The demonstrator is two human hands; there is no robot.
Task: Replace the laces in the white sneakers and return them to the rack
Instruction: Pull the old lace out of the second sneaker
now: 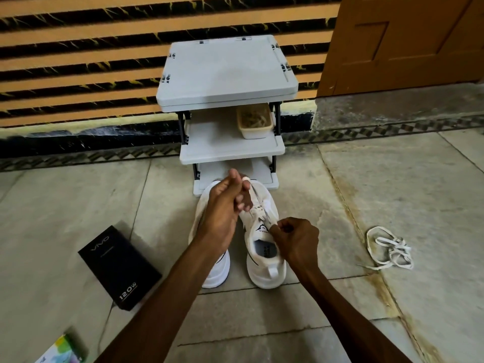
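Nearest to us, far out to the front-left of the grey plastic three-shelf rack (226, 74), lies a glossy multicoloured packet (64, 349), cut off by the frame, its print too small to read. A little closer to the rack on that same side is a flat black cardboard box (119, 267). It reads "120W" at its near end and what looks like "vivo" at the far end.

Directly in front of the rack the two sneakers stand side by side, toes toward its bottom shelf. The left white mesh sneaker (217, 271) is largely under our forearm; the right white mesh sneaker (264, 260) is in plain view. Our right hand (297, 241) has its fingers curled tight, pinching the white flat lace (248, 180) at the tongue. Our left hand (226, 203) is raised over the eyelets, fingers curled round the upper run of that lace.

We judge the step to be working the lace through the right sneaker's eyelets, though we cannot tell in which direction. To do it well we should:
- keep the lace flat and untwisted
- draw one crossing at a time
- pull along the eyelet's line so the shoe does not tip

The tongue label ends in "PEED", and the insole print is illegible.

To the front-right of the rack a second loose white lace (390, 248) lies tangled. On the rack's middle shelf sits a beige plastic tub (255, 131), contents unclear.
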